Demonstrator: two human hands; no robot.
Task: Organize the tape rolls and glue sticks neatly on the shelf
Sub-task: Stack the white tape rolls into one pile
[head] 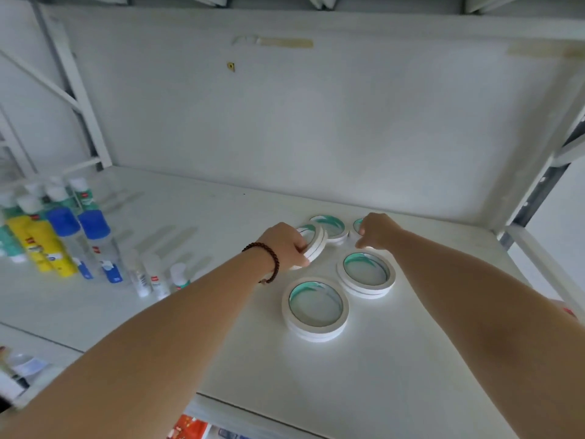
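On the shelf (411,359), the left hand (286,245) grips a tilted tape roll (313,242); the right hand (378,231) touches another tape roll (357,228) beside it.

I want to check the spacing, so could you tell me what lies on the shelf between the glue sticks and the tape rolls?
In the head view, only bare shelf lies between the glue sticks and the tape rolls; the left forearm crosses above it.

Single head cam, wide-angle, looking forward and down onto the white shelf (221,312) from close range; both forearms reach in from the bottom edge.
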